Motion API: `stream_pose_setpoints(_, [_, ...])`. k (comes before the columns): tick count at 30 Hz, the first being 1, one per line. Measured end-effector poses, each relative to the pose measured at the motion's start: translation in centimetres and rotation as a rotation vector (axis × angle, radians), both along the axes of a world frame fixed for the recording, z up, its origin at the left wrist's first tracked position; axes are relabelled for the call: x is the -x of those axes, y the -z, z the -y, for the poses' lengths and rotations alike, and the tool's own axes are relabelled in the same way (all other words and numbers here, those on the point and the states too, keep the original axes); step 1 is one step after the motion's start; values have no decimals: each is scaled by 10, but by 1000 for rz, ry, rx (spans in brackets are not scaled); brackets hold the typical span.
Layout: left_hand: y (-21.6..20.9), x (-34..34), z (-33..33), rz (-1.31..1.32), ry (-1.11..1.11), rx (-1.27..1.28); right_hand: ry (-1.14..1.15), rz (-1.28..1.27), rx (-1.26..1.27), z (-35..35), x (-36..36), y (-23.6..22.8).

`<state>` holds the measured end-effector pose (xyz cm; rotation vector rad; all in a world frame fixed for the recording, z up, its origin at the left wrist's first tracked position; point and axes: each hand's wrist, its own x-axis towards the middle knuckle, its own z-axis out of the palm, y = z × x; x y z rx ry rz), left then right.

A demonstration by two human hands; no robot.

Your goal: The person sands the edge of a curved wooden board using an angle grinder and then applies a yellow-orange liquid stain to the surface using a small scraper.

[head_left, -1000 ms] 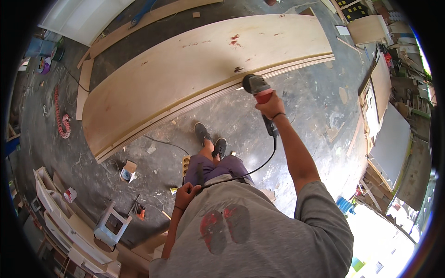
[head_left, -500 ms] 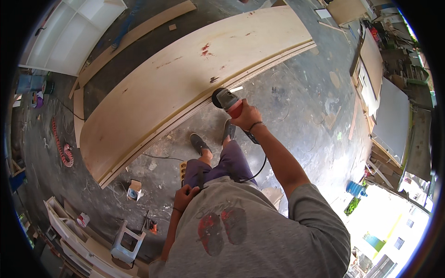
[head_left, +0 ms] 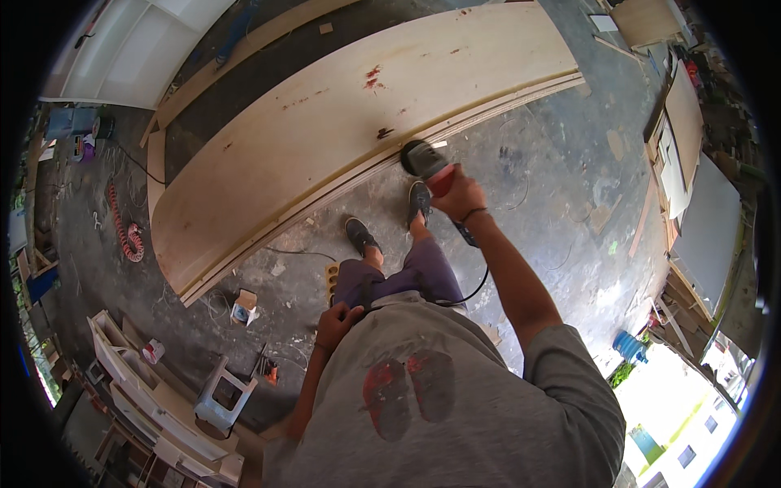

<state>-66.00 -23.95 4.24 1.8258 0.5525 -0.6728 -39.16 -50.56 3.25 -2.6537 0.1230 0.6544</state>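
My right hand (head_left: 462,198) is wrapped round the red and grey body of a corded angle grinder (head_left: 429,165). The grinder's black disc (head_left: 412,156) is at the near layered edge of a long pale wooden panel (head_left: 301,122), curved along its far side; whether it touches is hard to tell. Reddish and dark stains (head_left: 373,77) mark the panel's top. A black cord (head_left: 483,283) runs from the tool back past my shorts. Down at my left hip, my left hand (head_left: 335,325) has its fingers curled in by the shirt hem; what they hold, if anything, is hidden.
A yellow socket strip (head_left: 332,279) lies beside my left leg. A small open box (head_left: 244,306), a grey stool (head_left: 224,396) and a red coiled hose (head_left: 124,228) are on the floor to the left. Boards (head_left: 706,228) lean at the right. A white shelf unit (head_left: 130,53) stands far left.
The whole view has shifted, so the panel sits farther right and higher in the picture. The grinder has slid slightly right along the panel's edge. My left hand remains at the hip.
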Motion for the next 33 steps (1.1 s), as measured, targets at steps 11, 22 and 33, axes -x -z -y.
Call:
stream_pose_setpoints(11, [2,4,2,-27,18,9,31,-10,16,18,-15,7])
stream_pose_setpoints(22, [3,-2,9,32,31,6,96,41,39,44,-20,1])
stream_pose_setpoints(33, [1,-14,25,15,3,-4,167,24,75,80,-39,-1])
